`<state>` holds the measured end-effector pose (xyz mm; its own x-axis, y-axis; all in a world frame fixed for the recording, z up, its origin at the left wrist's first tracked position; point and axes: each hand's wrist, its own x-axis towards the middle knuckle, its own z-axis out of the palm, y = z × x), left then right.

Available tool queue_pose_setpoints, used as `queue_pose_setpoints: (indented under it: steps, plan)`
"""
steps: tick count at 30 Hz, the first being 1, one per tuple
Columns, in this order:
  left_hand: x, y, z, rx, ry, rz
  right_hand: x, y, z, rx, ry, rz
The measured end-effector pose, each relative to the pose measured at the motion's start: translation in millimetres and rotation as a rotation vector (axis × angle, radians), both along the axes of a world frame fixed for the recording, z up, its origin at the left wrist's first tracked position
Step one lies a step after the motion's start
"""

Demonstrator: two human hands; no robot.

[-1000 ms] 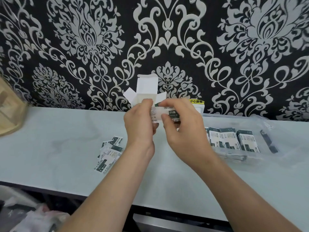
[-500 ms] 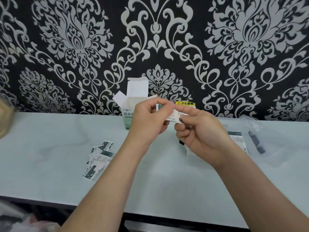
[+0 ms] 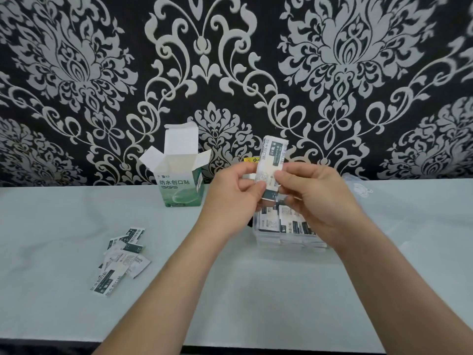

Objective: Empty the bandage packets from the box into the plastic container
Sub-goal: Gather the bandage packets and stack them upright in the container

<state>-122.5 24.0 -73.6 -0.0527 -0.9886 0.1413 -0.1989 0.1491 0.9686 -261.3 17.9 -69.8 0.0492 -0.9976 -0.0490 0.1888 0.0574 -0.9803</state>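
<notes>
A: Since half a second ago the bundle of packets (image 3: 272, 160) has turned. It lay sideways between the hands, and now it stands on end, its top up against the wallpaper (image 3: 76, 73).

B: Who has hold of it?

A: Both. The left hand (image 3: 234, 198) pinches its lower left edge between thumb and curled fingers. The right hand (image 3: 316, 201) pinches the lower right edge the same way. Neither hand is spread; the fingers are closed on the bundle.

B: Where in the frame?

A: Just right of centre, above the plastic container (image 3: 281, 243).

B: What is in that?

A: Flat packets (image 3: 294, 225) in white and dark green print, side by side, filling what shows of it. The right hand and wrist cover its right part.

B: And the box?

A: The box (image 3: 179, 185) stands upright on the table (image 3: 256, 290) by the wall, left of the hands and apart from them, top flaps open. Whether anything lies inside, I cannot tell.

B: Anything else?

A: A loose heap of packets (image 3: 120, 260) lies at lower left, well apart from the container. A clear plastic piece (image 3: 359, 188) lies at the right by the wall. A yellow sticker (image 3: 249, 160) shows just left of the bundle.
</notes>
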Motion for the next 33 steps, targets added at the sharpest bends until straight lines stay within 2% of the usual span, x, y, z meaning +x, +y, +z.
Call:
queue_pose_setpoints:
  steps: [3,6,9,13,14,16,21,27,31,33]
  plan:
    - [-4.8,-3.3,-3.9,-0.062,-0.158,0.004,-8.5,-2.5,-1.3,-0.051,0.223,-0.071]
    - [-5.9,-8.3,-6.1,-0.065,-0.143,0.114,-15.9,-4.4,-0.5,-0.066,0.367,-0.079]
    - [-4.3,-12.9,-8.1,-0.014,-0.262,0.122,-23.6,-7.8,-2.2,-0.037,0.52,-0.091]
    - [6.4,-17.1,-9.4,-0.063,-0.701,0.161,-30.1,-11.6,-0.6,0.019,0.827,-0.009]
    - [8.9,-17.7,-10.7,-0.024,-0.703,0.138,-28.0,-12.0,-1.0,0.043,0.874,0.025]
    - [10.8,-18.2,-13.6,0.06,-0.562,0.082,-21.4,-14.8,-4.9,0.063,0.983,0.054]
    - [7.3,-18.7,-18.8,0.042,-0.45,0.068,-6.0,-24.0,-15.9,0.059,1.09,0.045]
    - [9.0,-19.1,-22.0,-0.012,-0.484,0.067,6.0,-26.7,-20.3,0.019,1.216,0.036]
    - [8.3,-18.4,-25.1,-0.135,-0.675,0.046,6.7,-26.9,-20.8,-0.004,1.217,0.013]
    - [8.5,-18.2,-26.6,-0.146,-0.705,0.008,5.9,-26.3,-21.0,-0.019,1.237,-0.009]
